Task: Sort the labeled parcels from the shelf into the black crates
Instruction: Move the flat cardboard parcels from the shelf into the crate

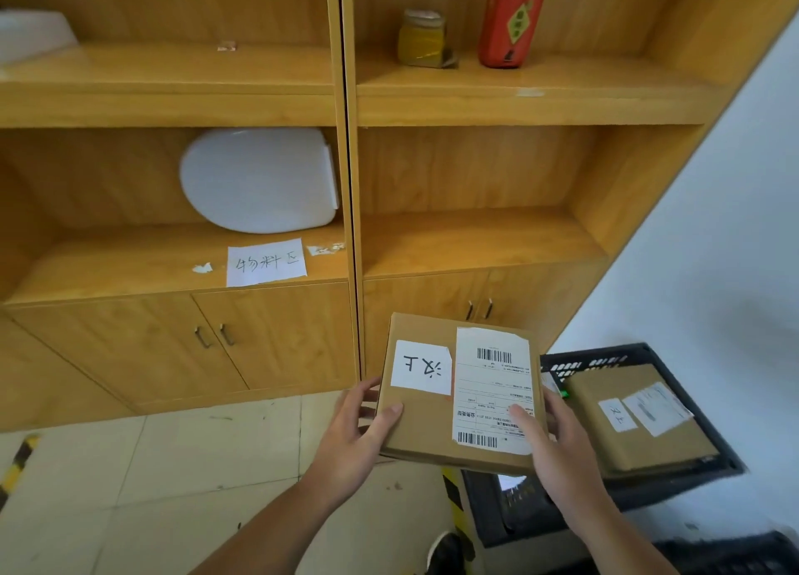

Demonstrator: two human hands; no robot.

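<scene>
Both hands, left hand point(354, 436) and right hand point(557, 449), are gripping a labeled parcel point(436, 419) left of the black crate point(674, 371).

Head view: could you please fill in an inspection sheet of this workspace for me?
Surface: wooden shelf; a handwritten paper note lies on its left bay.
Job's things: held parcel, carrying a handwritten label and a barcode label; second parcel lying in the black crate; nearer crate partly hidden below the hands.
Clutter: white oval lid, yellow jar and red bottle on the shelf.
Grippers: left hand and right hand grip the held parcel at opposite edges, thumbs on top.
Cables: nothing seen.
Surroundings: tiled floor, white wall, cabinet doors.
</scene>
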